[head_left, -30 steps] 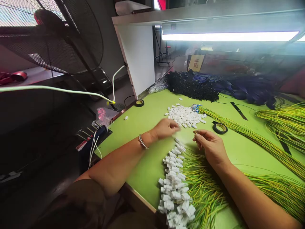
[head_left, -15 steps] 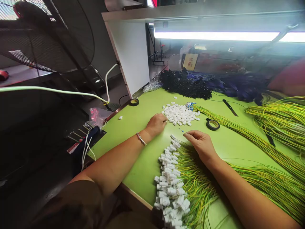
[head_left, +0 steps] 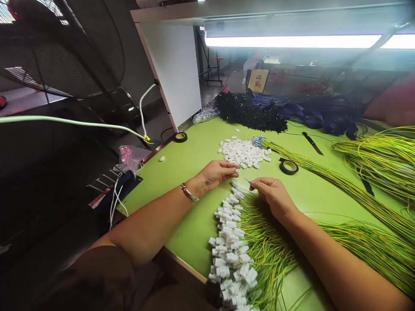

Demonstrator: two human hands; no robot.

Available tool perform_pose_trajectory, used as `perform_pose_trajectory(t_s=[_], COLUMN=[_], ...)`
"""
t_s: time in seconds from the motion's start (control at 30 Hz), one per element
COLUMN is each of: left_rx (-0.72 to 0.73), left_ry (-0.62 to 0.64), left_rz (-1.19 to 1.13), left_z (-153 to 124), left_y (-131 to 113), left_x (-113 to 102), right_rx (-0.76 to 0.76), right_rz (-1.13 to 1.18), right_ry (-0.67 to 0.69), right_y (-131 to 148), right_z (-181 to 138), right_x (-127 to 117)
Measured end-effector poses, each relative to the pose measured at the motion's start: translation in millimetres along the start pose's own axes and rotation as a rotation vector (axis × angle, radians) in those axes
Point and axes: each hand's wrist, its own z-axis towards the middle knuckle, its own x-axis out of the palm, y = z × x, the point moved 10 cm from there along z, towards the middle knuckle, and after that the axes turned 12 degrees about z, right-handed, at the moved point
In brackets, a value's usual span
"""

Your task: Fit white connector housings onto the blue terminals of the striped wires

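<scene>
My left hand point(head_left: 219, 175) pinches a small white connector housing point(head_left: 237, 171) between thumb and fingers, just in front of the pile of loose white housings point(head_left: 241, 151). Facing it from the right, my right hand point(head_left: 270, 192) is closed on a thin wire whose blue-and-metal terminal end point(head_left: 247, 180) sticks out toward the housing. A small gap separates the two. Below my hands lies a long row of white housings point(head_left: 230, 242) fitted on yellow-green wires point(head_left: 269, 233). More yellow-green wires point(head_left: 304, 162) with blue terminal ends run rightward from the pile.
A roll of black tape point(head_left: 288, 166) lies right of the pile, another roll point(head_left: 180, 137) at the left edge. Black connectors with dark wires point(head_left: 253, 112) fill the back. Coiled yellow-green wire point(head_left: 382, 160) lies at right. A lit tube point(head_left: 292, 41) hangs over the green table point(head_left: 191, 160).
My left hand has come away from the pile toward my right hand, now with a white housing in its fingertips. My right hand has stayed nearly in place with its wire.
</scene>
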Motion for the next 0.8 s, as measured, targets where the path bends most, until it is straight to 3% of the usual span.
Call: perform_pose_trajectory(t_s=[0.27,0.8], left_rx=[-0.042,0.079], left_ry=[0.111,0.169], left_rz=[-0.017,0.121], left_z=[-4,-7], left_y=[10,-1], left_x=[16,22], right_rx=[-0.005,0.058], right_rz=[0.004,0.036], right_ry=[0.017,0.075], right_y=[0,-3], right_z=[-1,-1], right_x=[1,7])
